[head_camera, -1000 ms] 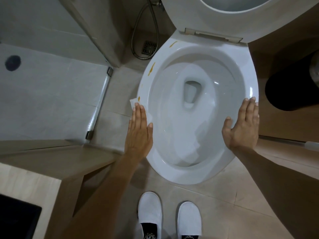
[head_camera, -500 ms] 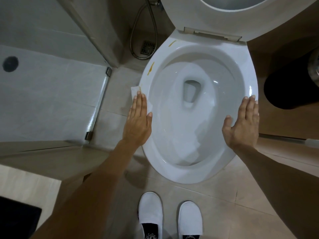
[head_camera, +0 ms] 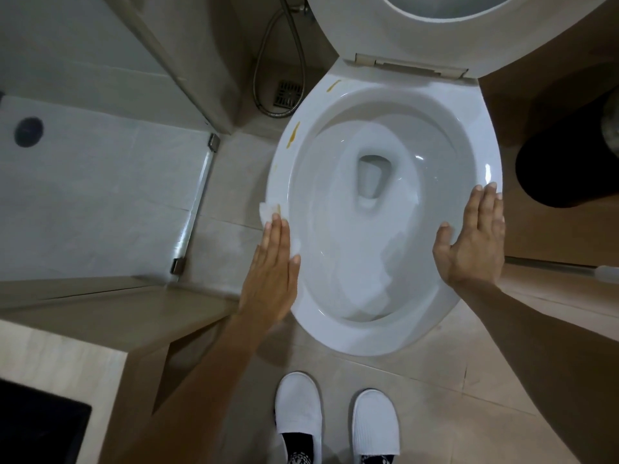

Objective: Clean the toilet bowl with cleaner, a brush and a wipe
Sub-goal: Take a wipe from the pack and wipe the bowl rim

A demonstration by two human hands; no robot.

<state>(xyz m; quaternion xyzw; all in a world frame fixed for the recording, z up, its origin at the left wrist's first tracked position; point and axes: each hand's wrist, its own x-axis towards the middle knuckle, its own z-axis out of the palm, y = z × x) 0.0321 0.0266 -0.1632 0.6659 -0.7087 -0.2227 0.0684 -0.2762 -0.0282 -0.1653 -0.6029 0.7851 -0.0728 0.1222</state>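
Rim, left side: occupied by the left hand [head_camera: 272,274] flat on a wipe [head_camera: 268,212]; rim beyond it bare but stained.
Rim, right side: covered by the right hand [head_camera: 475,241].
Bowl interior [head_camera: 355,249]: unobstructed from above.
Rear: closed off by the raised seat [head_camera: 338,25].
Right flank: bounded by a dark bin [head_camera: 566,162].

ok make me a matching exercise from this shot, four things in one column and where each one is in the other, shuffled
Things:
1. wipe
2. right hand
3. hose
4. shoes

Places:
a. floor in front of the toilet
b. flat on the rim's right side
c. under the left hand on the rim's left side
d. looped on the floor by the drain

Pairs: 1-c, 2-b, 3-d, 4-a
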